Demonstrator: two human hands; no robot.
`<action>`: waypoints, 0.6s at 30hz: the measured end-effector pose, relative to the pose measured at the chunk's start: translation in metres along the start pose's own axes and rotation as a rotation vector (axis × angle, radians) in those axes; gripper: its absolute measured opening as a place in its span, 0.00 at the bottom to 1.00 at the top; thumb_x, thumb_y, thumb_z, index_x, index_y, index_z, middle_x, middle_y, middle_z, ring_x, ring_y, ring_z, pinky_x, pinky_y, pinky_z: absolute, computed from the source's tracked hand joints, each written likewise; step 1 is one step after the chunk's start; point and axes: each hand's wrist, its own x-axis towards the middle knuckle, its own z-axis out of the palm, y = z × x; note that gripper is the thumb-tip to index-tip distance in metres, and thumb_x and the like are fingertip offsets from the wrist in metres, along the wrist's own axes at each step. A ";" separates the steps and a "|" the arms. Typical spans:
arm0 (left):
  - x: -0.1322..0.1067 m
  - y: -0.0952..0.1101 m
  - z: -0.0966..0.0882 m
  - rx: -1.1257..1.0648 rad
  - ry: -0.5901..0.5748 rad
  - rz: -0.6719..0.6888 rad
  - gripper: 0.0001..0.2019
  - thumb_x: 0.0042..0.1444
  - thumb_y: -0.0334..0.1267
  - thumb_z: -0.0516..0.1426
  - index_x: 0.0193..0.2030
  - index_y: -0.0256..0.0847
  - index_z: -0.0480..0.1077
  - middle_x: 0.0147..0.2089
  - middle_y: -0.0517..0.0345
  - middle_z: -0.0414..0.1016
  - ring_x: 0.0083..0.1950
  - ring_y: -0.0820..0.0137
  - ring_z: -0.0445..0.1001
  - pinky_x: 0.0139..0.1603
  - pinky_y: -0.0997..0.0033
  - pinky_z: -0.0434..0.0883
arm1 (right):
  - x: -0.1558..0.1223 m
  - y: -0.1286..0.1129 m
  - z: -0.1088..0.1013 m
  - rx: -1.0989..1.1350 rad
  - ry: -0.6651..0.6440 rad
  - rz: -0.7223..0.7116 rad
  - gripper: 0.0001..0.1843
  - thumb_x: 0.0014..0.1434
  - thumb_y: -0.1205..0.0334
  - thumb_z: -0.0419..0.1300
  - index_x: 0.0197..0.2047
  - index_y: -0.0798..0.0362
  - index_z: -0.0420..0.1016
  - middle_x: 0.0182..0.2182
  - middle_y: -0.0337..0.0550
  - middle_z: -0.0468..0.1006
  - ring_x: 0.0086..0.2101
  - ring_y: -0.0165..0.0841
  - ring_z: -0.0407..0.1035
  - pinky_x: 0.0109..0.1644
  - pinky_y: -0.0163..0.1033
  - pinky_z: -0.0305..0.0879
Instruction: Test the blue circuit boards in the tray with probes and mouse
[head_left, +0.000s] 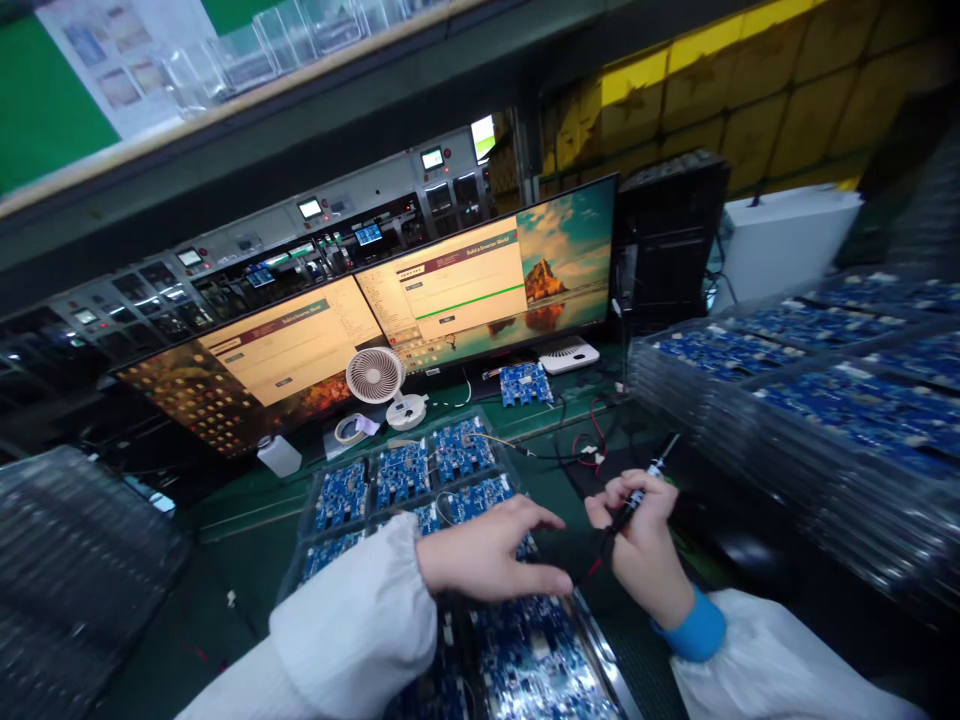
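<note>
The left hand (491, 550) hovers flat over a clear tray (420, 480) of blue boards (403, 472), fingers (544, 520) spread, thumb just above the nearest boards. The right hand (637, 530) is closed around a black probe (637, 498) whose tip points up and away; a red wire (581, 445) lies just beyond it on the green desk (240, 560). Behind the tray stand a small white fan (375, 375), a tape roll (350, 428) and a single board (525, 383) near two lit monitors (480, 280). Stacked trays (825, 400) of more boards fill the right side; dark empty trays (75, 560) sit at the left.
</note>
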 end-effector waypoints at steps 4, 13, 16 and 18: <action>0.007 -0.001 0.021 -0.187 -0.184 -0.049 0.18 0.59 0.38 0.56 0.55 0.37 0.65 0.46 0.50 0.77 0.46 0.68 0.74 0.51 0.67 0.70 | 0.000 0.000 0.001 0.001 0.016 -0.011 0.17 0.56 0.64 0.57 0.43 0.45 0.51 0.35 0.34 0.57 0.30 0.26 0.62 0.37 0.41 0.68; -0.001 -0.057 -0.058 0.749 0.203 0.087 0.10 0.62 0.32 0.51 0.41 0.37 0.74 0.55 0.46 0.69 0.59 0.60 0.64 0.61 0.57 0.63 | 0.003 0.001 -0.002 -0.014 0.068 -0.047 0.21 0.53 0.68 0.58 0.43 0.45 0.49 0.40 0.39 0.57 0.37 0.30 0.65 0.42 0.45 0.70; 0.012 -0.087 -0.088 0.761 0.345 -0.001 0.11 0.60 0.29 0.52 0.44 0.41 0.75 0.51 0.50 0.71 0.55 0.63 0.66 0.58 0.61 0.65 | -0.002 0.001 0.002 -0.020 0.004 -0.044 0.20 0.55 0.67 0.58 0.44 0.46 0.50 0.43 0.43 0.58 0.37 0.30 0.67 0.37 0.42 0.70; 0.025 -0.108 -0.102 0.686 0.406 -0.069 0.11 0.59 0.29 0.54 0.44 0.42 0.75 0.46 0.54 0.74 0.51 0.66 0.70 0.55 0.66 0.67 | -0.007 0.000 0.005 -0.007 -0.075 -0.038 0.17 0.57 0.67 0.56 0.44 0.46 0.51 0.46 0.45 0.58 0.33 0.27 0.68 0.33 0.38 0.70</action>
